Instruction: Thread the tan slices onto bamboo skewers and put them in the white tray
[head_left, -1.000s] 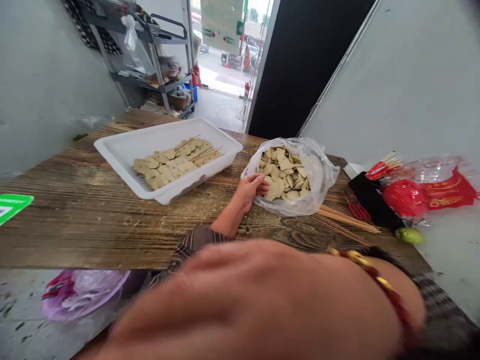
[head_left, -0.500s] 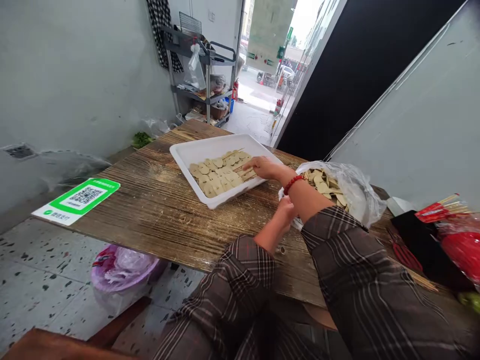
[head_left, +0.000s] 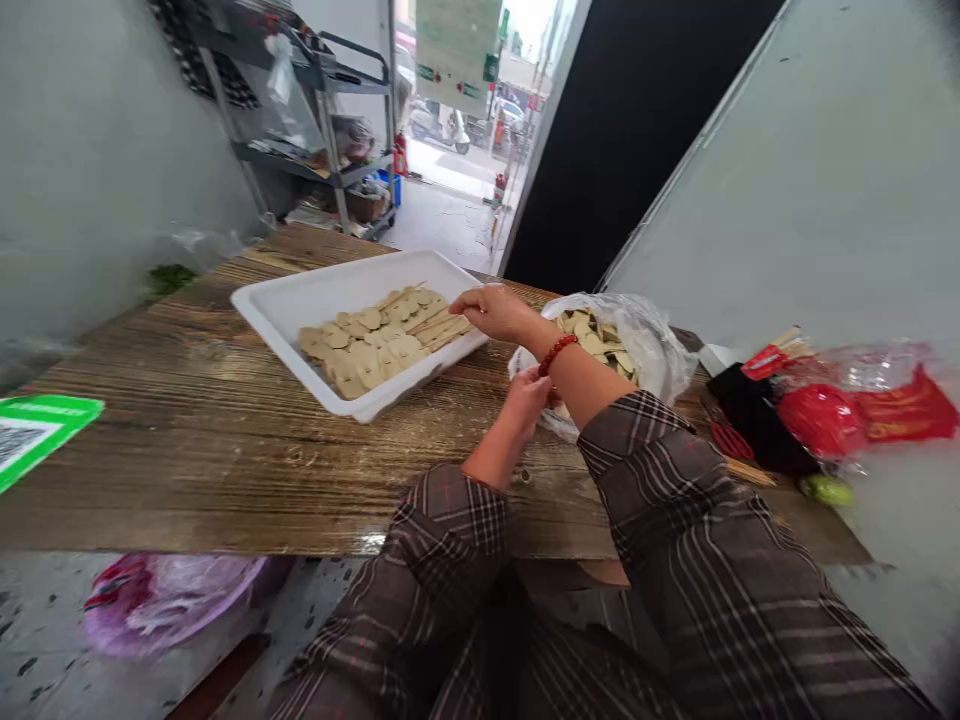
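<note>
My right hand (head_left: 493,310) is above the right rim of the white tray (head_left: 352,405), fingers loosely bent, with nothing visible in them. A red bead bracelet circles that wrist. In the tray lie rows of flat, pale tan slices (head_left: 367,365) threaded on thin wooden skewers (head_left: 439,328), whose bare ends point right. Below my right forearm, my left hand (head_left: 527,397) is closed beside the plastic bag (head_left: 660,350); the forearm partly hides its fingers and what they hold. Loose tan slices (head_left: 592,335) fill the open bag.
On the wooden table (head_left: 247,460) lie a green-and-white QR code card (head_left: 45,430) at left and red packages (head_left: 825,420) at right. A purple basket (head_left: 172,610) stands below. Behind are a grey cart (head_left: 322,110) and a glass doorway.
The view has swung right, so the tray and card appear farther left. My right hand has drawn back from over the skewers to the tray's right rim. My left hand stays by the bag.
</note>
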